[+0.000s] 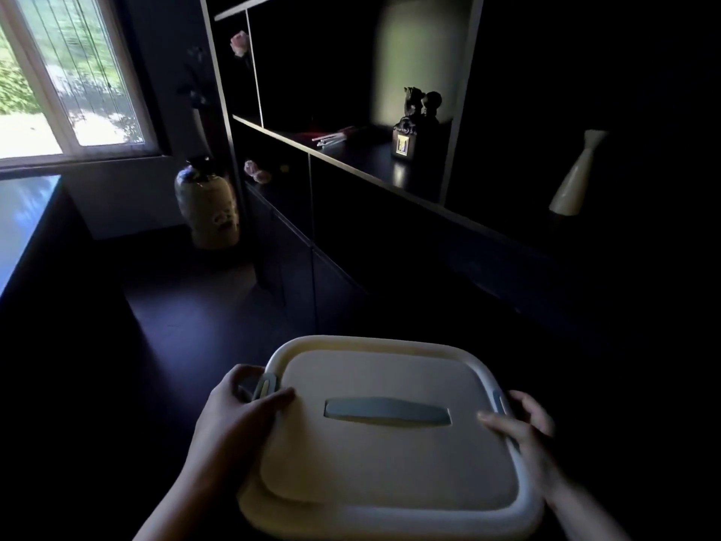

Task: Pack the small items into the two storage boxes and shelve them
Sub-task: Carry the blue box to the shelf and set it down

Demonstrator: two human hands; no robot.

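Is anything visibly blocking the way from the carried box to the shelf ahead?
Nothing visible between the storage box and the shelving. The lit shelf already holds a figurine and flat items; the dark bays cannot be judged.

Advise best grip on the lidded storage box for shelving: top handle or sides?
Sides. The storage box is wide and flat; left hand and right hand already hold its opposite side latches, keeping it level. The top handle lies recessed, harder to grasp.

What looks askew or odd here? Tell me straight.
The storage box seems oddly closed: at its near-left corner a second cream edge juts out beneath the lid, as if misaligned. Left hand and right hand grip its sides. Nothing spilled; the room is too dark to judge more.
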